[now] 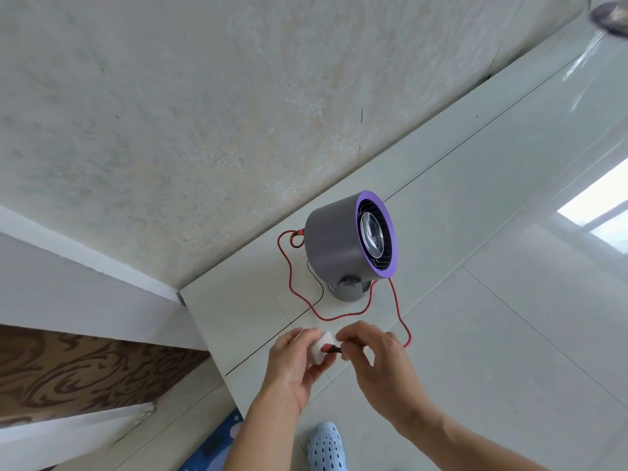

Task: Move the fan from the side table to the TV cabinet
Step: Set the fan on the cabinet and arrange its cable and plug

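A small grey fan [334, 244] with a purple front ring stands upright on its round base on a pale glossy cabinet top [475, 205], close to the wall. A red cable [397, 311] runs from the fan's back, loops over the surface and ends at my hands. My left hand [292, 362] holds a small white plug adapter [321, 348]. My right hand [377, 358] pinches the cable's red connector [331, 349] right at the adapter. Both hands are in front of the fan, near the cabinet's front edge.
A patterned pale wall [204, 113] rises behind the cabinet. Left of the cabinet are a white ledge [85, 283] and a brown patterned panel [85, 368]. A light blue clog [326, 447] and a blue mat [217, 443] show on the floor below.
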### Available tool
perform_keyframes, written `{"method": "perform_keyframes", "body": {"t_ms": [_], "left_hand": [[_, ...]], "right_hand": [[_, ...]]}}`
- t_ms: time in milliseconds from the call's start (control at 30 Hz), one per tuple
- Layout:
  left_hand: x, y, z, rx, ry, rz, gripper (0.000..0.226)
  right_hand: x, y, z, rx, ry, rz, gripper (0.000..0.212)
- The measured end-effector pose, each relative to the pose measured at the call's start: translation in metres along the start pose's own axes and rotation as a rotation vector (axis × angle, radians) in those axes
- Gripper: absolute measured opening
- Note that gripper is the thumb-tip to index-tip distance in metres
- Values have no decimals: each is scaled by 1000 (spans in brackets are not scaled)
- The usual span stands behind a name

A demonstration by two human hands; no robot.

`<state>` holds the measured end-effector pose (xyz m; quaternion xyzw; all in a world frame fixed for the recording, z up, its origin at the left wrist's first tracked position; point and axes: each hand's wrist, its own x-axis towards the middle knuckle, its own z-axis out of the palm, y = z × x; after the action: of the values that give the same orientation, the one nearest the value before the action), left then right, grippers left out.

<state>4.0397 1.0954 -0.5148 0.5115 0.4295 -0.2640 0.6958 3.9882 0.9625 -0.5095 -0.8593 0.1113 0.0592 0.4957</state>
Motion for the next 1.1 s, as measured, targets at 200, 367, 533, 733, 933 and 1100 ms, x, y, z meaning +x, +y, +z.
{"method": "perform_keyframes", "body": {"t_ms": [200, 367, 533, 733, 933, 1100], "left_hand": [[-32, -8, 21, -279, 31, 65, 45], [-56, -25, 62, -275, 34, 127, 33], [-76, -26, 102, 52, 26, 203, 26], [-80, 15, 140, 360, -208, 288, 23], [-58, 73, 190, 305, -548, 91, 46], [-56, 125, 213, 244, -608, 123, 28]], "right_hand": [[1, -6, -28, -29, 312, 167, 22], [0, -25, -47, 548, 39, 627, 53], [18, -37, -73, 710, 348, 539, 21], [47, -42, -114, 623, 387, 313, 19], [54, -38, -115, 535, 317, 160, 34], [71, -43, -121, 301, 273, 111, 24]]}}
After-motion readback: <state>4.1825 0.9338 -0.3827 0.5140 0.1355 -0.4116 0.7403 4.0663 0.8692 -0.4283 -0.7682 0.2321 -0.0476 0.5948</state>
